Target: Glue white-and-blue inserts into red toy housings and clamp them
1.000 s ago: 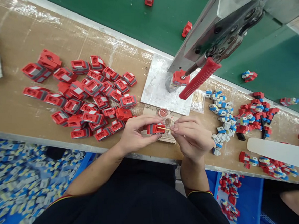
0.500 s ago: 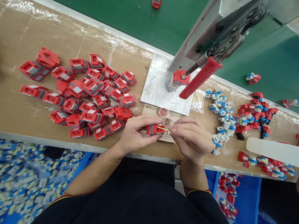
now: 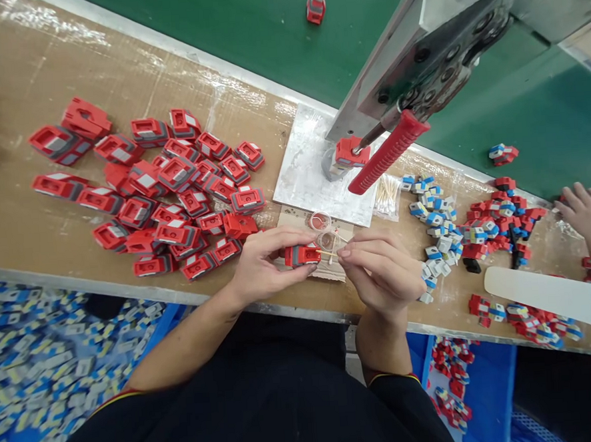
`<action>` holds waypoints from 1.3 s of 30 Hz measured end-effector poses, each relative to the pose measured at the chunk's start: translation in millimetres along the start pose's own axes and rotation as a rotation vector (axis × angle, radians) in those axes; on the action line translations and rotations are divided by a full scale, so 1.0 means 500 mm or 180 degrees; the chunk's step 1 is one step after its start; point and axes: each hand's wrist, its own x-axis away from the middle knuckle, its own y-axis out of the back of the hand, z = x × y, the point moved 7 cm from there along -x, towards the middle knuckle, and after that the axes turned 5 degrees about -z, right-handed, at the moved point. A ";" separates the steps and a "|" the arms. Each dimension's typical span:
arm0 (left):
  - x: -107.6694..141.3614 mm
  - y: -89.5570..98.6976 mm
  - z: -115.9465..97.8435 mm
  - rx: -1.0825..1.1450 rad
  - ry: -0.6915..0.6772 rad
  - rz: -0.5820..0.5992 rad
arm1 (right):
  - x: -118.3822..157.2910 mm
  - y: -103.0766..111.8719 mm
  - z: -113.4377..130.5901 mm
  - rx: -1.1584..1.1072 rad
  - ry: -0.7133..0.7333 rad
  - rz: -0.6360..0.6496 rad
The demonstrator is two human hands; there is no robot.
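red toy part held, thin stick brought to it

the red toy part (image 3: 302,255) is gripped between the thumb and fingers of the left hand (image 3: 263,263), over a piece of cardboard (image 3: 288,217). the thin stick (image 3: 327,253) is pinched in the fingertips of the right hand (image 3: 381,269), its far end pointed at the part; contact cannot be told. two small round cups (image 3: 320,221) are set just beyond, and similar red parts (image 3: 176,173) are heaped to the left.
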 end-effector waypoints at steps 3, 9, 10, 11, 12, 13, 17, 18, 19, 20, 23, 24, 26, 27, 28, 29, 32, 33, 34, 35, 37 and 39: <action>0.000 0.000 0.003 0.0000 0.0078 0.0006 | 0.001 0.002 -0.003 0.0074 -0.0044 0.0011; -0.001 0.000 0.003 -0.0058 0.0125 -0.0004 | -0.005 -0.001 0.001 0.0120 0.0037 0.0067; -0.001 0.000 0.004 -0.0071 0.0129 0.0005 | -0.005 -0.003 0.000 0.0146 0.0031 0.0113; 0.000 -0.001 0.004 -0.0081 0.0121 0.0005 | -0.005 -0.003 -0.001 0.0164 0.0028 0.0146; 0.001 -0.002 0.004 -0.0082 0.0099 -0.0005 | -0.006 -0.003 -0.001 0.0169 0.0030 0.0156; 0.002 -0.001 0.004 -0.0072 0.0069 -0.0027 | -0.006 -0.002 -0.001 0.0160 0.0037 0.0146; 0.006 0.000 0.006 -0.0041 0.0016 -0.0105 | -0.006 0.005 -0.002 0.0151 0.0051 0.0033; 0.006 0.000 0.008 -0.0049 0.0038 -0.0102 | -0.006 0.005 -0.003 0.0152 0.0042 0.0052; 0.006 0.000 0.009 -0.0061 0.0058 -0.0094 | -0.006 0.004 -0.004 0.0139 0.0035 0.0084; 0.006 -0.001 0.009 -0.0070 0.0066 -0.0086 | -0.005 0.004 -0.004 0.0108 0.0031 0.0116; 0.005 -0.001 0.006 -0.0081 0.0009 -0.0080 | -0.003 0.006 -0.006 -0.0031 0.0018 0.0168; 0.004 -0.001 0.005 -0.0090 -0.0011 -0.0074 | -0.002 0.007 -0.006 -0.0069 0.0009 0.0170; 0.004 -0.001 0.005 -0.0118 -0.0001 -0.0061 | 0.000 0.008 -0.009 -0.0150 -0.0032 0.0171; 0.004 -0.001 0.006 -0.0127 0.0023 -0.0057 | 0.001 0.008 -0.010 -0.0197 -0.0054 0.0169; 0.004 0.000 0.007 -0.0131 0.0050 -0.0054 | 0.001 0.008 -0.010 -0.0243 -0.0069 0.0164; 0.004 0.000 0.008 -0.0126 0.0071 -0.0055 | 0.002 0.008 -0.010 -0.0282 -0.0074 0.0158; 0.003 0.000 0.008 -0.0077 0.0065 -0.0049 | 0.000 0.007 -0.010 -0.0273 -0.0089 0.0185; 0.003 0.000 0.007 -0.0066 0.0049 -0.0049 | 0.000 0.007 -0.010 -0.0237 -0.0097 0.0205; 0.003 -0.001 0.006 -0.0064 0.0030 -0.0051 | -0.001 0.006 -0.010 -0.0196 -0.0099 0.0221; 0.003 -0.001 0.005 -0.0069 0.0012 -0.0052 | -0.002 0.006 -0.010 -0.0150 -0.0095 0.0231; 0.002 -0.002 0.003 -0.0097 -0.0006 -0.0040 | -0.004 0.008 -0.010 -0.0068 -0.0057 0.0211; 0.001 -0.003 0.002 -0.0109 0.0002 -0.0008 | -0.005 0.010 -0.009 -0.0018 -0.0022 0.0164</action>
